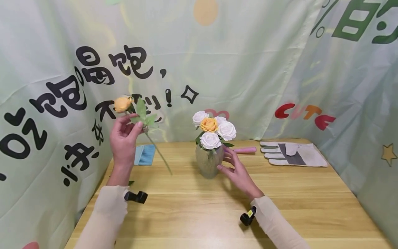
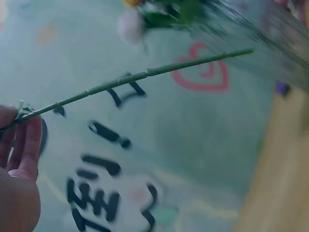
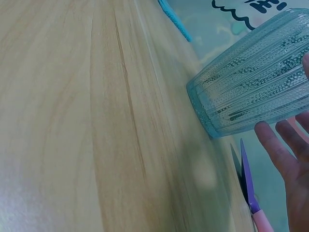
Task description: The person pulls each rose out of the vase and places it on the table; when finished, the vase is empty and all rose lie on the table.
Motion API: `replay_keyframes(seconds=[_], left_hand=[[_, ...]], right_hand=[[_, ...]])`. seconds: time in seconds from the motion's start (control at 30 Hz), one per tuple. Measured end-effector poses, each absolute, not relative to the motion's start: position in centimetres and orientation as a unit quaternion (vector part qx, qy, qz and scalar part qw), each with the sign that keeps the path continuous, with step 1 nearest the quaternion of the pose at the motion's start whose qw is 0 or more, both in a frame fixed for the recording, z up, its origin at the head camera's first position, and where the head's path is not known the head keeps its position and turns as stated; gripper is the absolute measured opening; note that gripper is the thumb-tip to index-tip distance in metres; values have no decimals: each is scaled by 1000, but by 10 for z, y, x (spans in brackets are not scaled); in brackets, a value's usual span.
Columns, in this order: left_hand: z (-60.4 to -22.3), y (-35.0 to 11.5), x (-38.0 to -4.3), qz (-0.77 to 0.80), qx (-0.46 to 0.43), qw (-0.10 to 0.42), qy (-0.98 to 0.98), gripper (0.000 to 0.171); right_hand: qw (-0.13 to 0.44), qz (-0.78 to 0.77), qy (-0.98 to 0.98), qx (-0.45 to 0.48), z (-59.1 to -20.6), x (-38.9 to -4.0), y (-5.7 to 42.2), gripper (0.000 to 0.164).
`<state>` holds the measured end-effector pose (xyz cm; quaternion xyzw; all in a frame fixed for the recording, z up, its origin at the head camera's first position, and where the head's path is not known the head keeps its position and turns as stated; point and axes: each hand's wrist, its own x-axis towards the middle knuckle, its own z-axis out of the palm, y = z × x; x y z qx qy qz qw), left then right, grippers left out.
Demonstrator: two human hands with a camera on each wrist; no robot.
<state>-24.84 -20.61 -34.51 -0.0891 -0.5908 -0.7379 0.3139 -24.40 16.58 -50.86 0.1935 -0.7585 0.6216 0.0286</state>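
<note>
My left hand (image 1: 125, 136), raised above the table's left side, pinches an artificial orange rose (image 1: 123, 104) near its leaves. Its long green stem (image 2: 145, 74) slants down toward the right, its end free. A ribbed clear glass vase (image 1: 207, 166) stands upright mid-table, holding several white roses (image 1: 226, 130) and one orange rose (image 1: 209, 124). At the vase's right side is my right hand (image 1: 237, 171), its fingertips right at the glass and fingers spread rather than wrapped round it. In the right wrist view, fingers (image 3: 275, 145) lie along the vase wall (image 3: 251, 77).
Scissors with a pink handle (image 1: 245, 150) and purple blades (image 3: 247, 179) lie behind the vase. A grey-and-white work glove (image 1: 293, 154) lies at the back right. Behind my left hand is a blue comb-like piece (image 1: 144, 155). Printed cloth (image 1: 248, 69) hangs around the table.
</note>
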Motion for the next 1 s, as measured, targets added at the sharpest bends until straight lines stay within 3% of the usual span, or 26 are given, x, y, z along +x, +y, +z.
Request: replay_keyframes(seconds=[0.23,0.33,0.8,1.0], left_hand=[[-387,-254,-222,-629,-1,118,-768,47],[-405,-270,-212,-565,-2,64,-822,54],[-480,-288,-186,-590,46,-67,-803,60],[-503,-282,-182,-619,91,-94,-775,61]], right_hand=[[32,619,-759,200,-508,-245,163,80],[32,618,-760,200,-507,-244,163,79],[24,615,-764,193,-507,-244,166,78],[25,612,-767,192,-507,-244,167,78]])
